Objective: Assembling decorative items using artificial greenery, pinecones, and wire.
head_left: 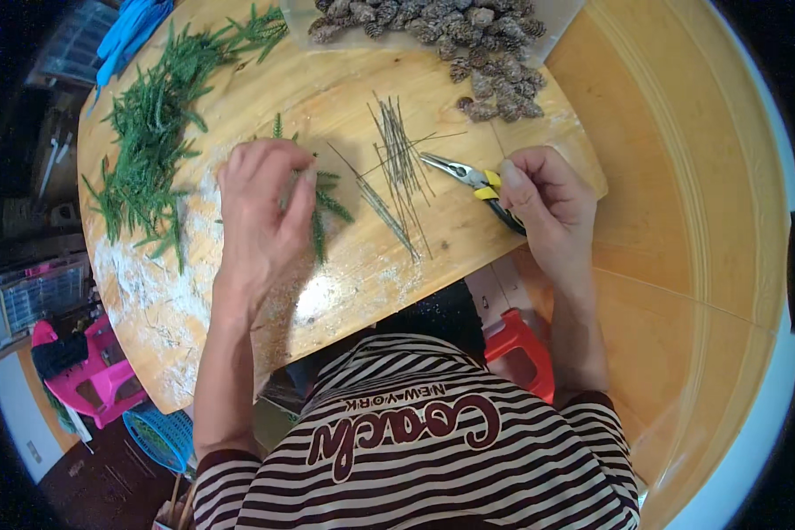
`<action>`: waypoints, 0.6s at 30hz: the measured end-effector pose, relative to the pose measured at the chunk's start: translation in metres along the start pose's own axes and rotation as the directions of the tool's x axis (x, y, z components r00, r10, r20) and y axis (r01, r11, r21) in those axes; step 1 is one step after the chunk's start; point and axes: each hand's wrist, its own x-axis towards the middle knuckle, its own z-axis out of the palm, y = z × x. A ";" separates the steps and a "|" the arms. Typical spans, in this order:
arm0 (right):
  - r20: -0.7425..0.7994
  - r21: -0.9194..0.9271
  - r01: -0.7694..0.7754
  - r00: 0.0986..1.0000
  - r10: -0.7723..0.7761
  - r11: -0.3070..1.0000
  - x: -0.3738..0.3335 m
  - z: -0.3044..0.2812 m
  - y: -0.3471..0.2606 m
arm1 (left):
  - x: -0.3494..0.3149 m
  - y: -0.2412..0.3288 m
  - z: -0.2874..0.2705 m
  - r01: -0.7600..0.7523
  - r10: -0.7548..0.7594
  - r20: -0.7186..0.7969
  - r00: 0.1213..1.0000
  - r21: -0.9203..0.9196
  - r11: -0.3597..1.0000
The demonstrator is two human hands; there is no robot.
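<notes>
My left hand [269, 199] is closed over a small green sprig [334, 208], its fingers curled and the thumb near the fingertips. Needles of the sprig stick out beyond the hand, which hides the middle part. On the right, my right hand [549, 208] pinches thumb against forefinger, and a thin wire [496, 137] runs up from the pinch. Long-nose pliers [459, 170] with yellow and black handles lie beside that hand, partly behind it, jaws pointing left. Between both hands lies a loose bundle of thin dark wires [397, 155], with a shorter greenish bundle [384, 216] alongside.
Green artificial-looking branches [155, 132] are heaped at the left of the wooden table [327, 79]. Small brown pine cones [468, 35] spread at the far side, some on clear plastic. White flakes [150, 291] cover the near left. Blue gloves [128, 35] lie far left.
</notes>
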 end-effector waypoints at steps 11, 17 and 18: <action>-0.047 0.045 0.044 0.998 -0.042 0.998 0.003 -0.007 0.002 | 0.064 0.005 0.034 -0.102 0.101 -0.010 0.995 -0.130 0.986; -0.055 0.016 0.076 0.996 -0.075 0.997 -0.007 -0.007 0.002 | 0.132 0.012 0.103 -0.292 0.293 -0.028 0.956 0.023 0.956; -0.045 0.012 0.082 0.996 -0.082 0.997 -0.008 -0.007 0.002 | 0.142 0.016 0.112 -0.324 0.332 -0.072 0.940 0.105 0.940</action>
